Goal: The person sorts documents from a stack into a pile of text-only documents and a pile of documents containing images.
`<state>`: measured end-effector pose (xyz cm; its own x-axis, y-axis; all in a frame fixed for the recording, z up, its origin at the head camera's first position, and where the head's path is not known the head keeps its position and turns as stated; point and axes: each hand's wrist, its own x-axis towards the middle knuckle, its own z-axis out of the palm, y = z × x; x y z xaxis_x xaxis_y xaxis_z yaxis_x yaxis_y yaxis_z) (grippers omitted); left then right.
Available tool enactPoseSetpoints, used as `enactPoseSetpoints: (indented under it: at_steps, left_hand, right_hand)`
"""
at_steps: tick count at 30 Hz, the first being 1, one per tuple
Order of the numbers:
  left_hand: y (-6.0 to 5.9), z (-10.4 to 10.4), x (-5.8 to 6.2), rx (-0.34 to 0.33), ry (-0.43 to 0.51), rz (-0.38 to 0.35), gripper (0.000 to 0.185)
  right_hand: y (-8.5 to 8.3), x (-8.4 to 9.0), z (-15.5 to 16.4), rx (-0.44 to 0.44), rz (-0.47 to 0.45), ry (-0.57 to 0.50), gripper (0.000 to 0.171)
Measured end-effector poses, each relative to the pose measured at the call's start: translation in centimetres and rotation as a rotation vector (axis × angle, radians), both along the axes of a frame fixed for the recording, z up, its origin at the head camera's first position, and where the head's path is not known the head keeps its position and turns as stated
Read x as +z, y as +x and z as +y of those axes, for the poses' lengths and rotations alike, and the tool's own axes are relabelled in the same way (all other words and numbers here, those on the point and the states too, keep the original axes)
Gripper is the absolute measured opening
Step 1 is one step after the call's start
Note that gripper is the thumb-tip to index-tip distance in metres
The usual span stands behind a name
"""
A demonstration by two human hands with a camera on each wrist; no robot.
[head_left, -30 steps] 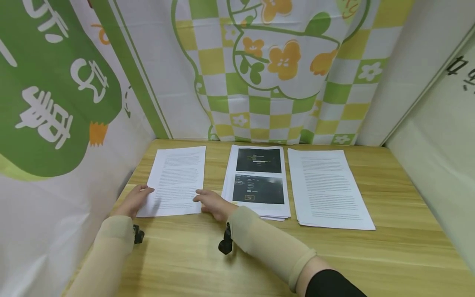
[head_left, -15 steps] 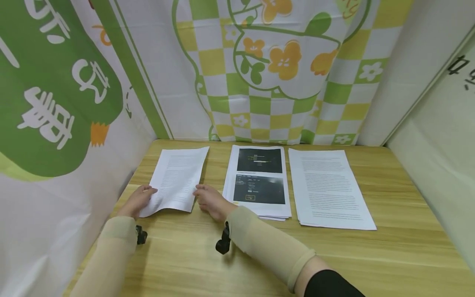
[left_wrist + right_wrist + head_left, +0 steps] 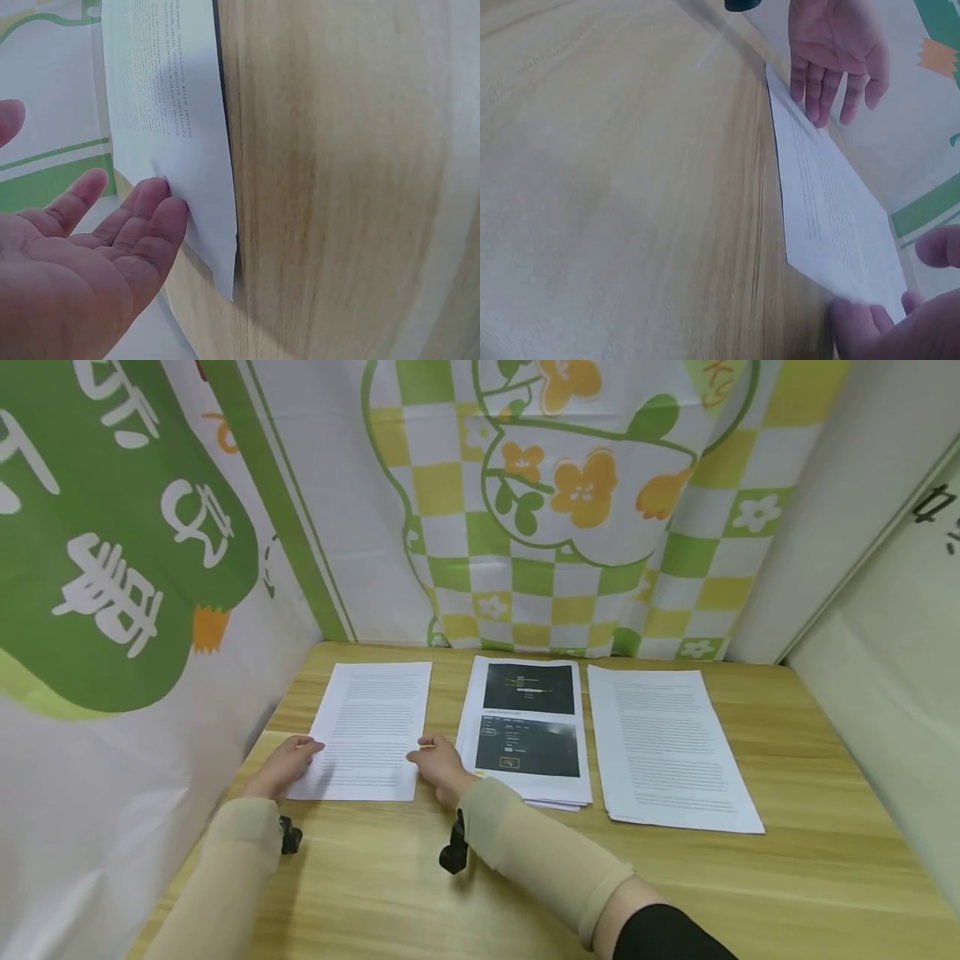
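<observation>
A single printed text sheet lies flat on the wooden table at the left. My left hand rests at the sheet's left edge, and its straight fingers touch the paper near its front corner. My right hand touches the sheet's right edge with relaxed fingers. In the right wrist view the sheet runs between the left hand at the top and the right hand's fingertips at the bottom. Neither hand grips it.
A thicker stack topped by a page with dark screenshots lies in the middle. A stack of text pages lies to its right. Patterned cloth walls close the back and left; a pale panel stands on the right.
The sheet lay flat, was lifted and bowed between both hands half a second ago, and now lies flat again, squared up. Both hands stay at its side edges.
</observation>
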<state>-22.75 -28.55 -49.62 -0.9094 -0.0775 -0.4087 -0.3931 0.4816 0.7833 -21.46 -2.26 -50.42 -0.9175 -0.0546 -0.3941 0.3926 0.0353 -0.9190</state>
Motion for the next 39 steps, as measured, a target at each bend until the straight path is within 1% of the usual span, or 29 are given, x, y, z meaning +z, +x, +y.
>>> enactPoseSetpoints:
  at_steps: [2,3,6,9,11,12,13,14,15,17,18,19,20,21,23,26,28,30,34,36,39]
  left_hand:
    - [0.0,0.0,-0.1,0.003,0.007,0.001,0.063]
    - [-0.1,0.0,-0.1,0.006,0.008,0.002,0.062]
    - [0.0,0.0,-0.2,0.012,0.002,0.006,0.062]
    - [0.0,0.2,-0.2,0.002,-0.015,0.008,0.061]
    - [0.0,0.3,-0.2,-0.01,-0.028,0.013,0.061]
    - [0.0,0.4,-0.2,-0.017,-0.033,0.014,0.061]
    - [0.1,0.4,-0.3,-0.024,-0.036,0.014,0.06]
    - [0.1,0.5,-0.3,-0.03,-0.039,0.013,0.06]
    - [0.1,0.5,-0.3,-0.036,-0.043,0.013,0.06]
    - [0.2,0.6,-0.2,-0.049,-0.048,0.01,0.06]
    - [0.2,0.6,-0.2,-0.055,-0.054,0.01,0.059]
    - [0.2,0.6,-0.2,-0.058,-0.065,0.009,0.059]
    - [0.3,0.6,-0.1,-0.059,-0.078,0.012,0.059]
    - [0.3,0.6,-0.1,-0.057,-0.09,0.014,0.06]
    - [0.4,0.5,0.1,-0.036,-0.102,0.005,0.063]
    - [0.5,0.2,0.1,0.003,-0.108,-0.015,0.068]
    - [0.6,0.1,0.2,0.01,-0.103,-0.031,0.07]
    - [0.7,0.0,0.2,-0.019,-0.124,-0.023,0.069]
    - [0.7,0.5,0.4,-0.126,-0.163,-0.004,0.068]
    - [0.7,0.8,0.5,-0.166,-0.161,-0.003,0.068]
    - [0.7,1.2,0.5,-0.189,-0.124,-0.014,0.07]
  right_hand:
    - [0.3,0.1,-0.1,0.025,0.012,0.061,0.041]
    - [0.4,0.3,-0.2,0.034,0.019,0.074,0.043]
    - [0.9,0.8,-0.5,0.052,0.018,0.032,0.052]
    - [1.1,1.1,-0.7,0.068,-0.01,-0.031,0.059]
    - [1.1,1.1,-0.7,0.101,-0.033,-0.052,0.061]
    - [1.1,1.0,-0.7,0.142,-0.029,-0.028,0.061]
    - [1.1,1.0,-0.7,0.198,-0.014,0.02,0.061]
    - [1.2,0.9,-0.6,0.266,0.015,0.093,0.061]
    - [1.3,0.8,-0.6,0.353,0.06,0.19,0.06]
    - [1.5,0.8,-0.7,0.521,0.165,0.419,0.06]
    - [1.7,0.8,-0.8,0.59,0.221,0.522,0.061]
    - [1.8,0.9,-0.9,0.642,0.264,0.6,0.062]
    - [1.9,0.9,-1.1,0.681,0.3,0.65,0.062]
    - [2.0,1.0,-1.2,0.708,0.318,0.677,0.063]
    - [2.1,1.1,-1.4,0.707,0.326,0.671,0.064]
    - [2.1,1.2,-1.3,0.627,0.312,0.612,0.065]
    - [2.0,1.1,-1.2,0.577,0.297,0.574,0.065]
    - [1.8,1.1,-1.1,0.574,0.287,0.552,0.066]
    - [1.6,0.9,-1.0,0.675,0.294,0.567,0.068]
    - [1.6,0.9,-1.0,0.713,0.293,0.579,0.068]
    - [1.6,0.9,-1.0,0.722,0.27,0.579,0.068]
